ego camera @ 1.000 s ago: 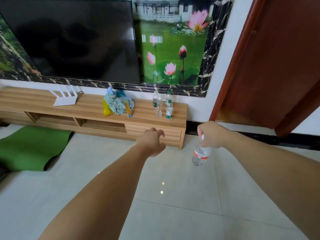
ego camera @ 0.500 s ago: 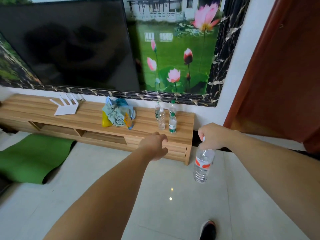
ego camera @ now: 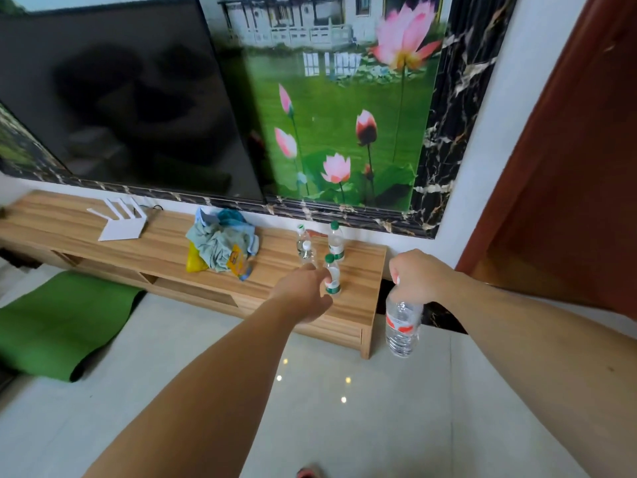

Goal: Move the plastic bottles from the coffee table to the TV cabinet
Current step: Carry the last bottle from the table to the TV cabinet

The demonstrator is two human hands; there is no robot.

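- R hand (ego camera: 418,281): clenched on neck of red-label bottle (ego camera: 401,326), hanging off TV cabinet (ego camera: 355,326) right end.
- L hand (ego camera: 305,294): loosely curled, at green-cap bottle (ego camera: 332,277) near front-right corner; contact unclear.
- Other bottles (ego camera: 336,241) toward rear edge.

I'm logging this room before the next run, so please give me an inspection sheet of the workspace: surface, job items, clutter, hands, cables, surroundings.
Surface: wooden TV cabinet, top partly free at its right end.
Job's things: three small green-capped bottles and one white-capped, upright on the cabinet; red-label bottle carried, hanging over the floor.
Clutter: bundle of cloth and bags; white router.
Hands: left hand by the front bottle, empty; right hand grips the red-label bottle's top.
Cables: thin dark cable behind the router.
Surroundings: dark TV, lotus mural, green mat, brown door, shiny tiled floor.
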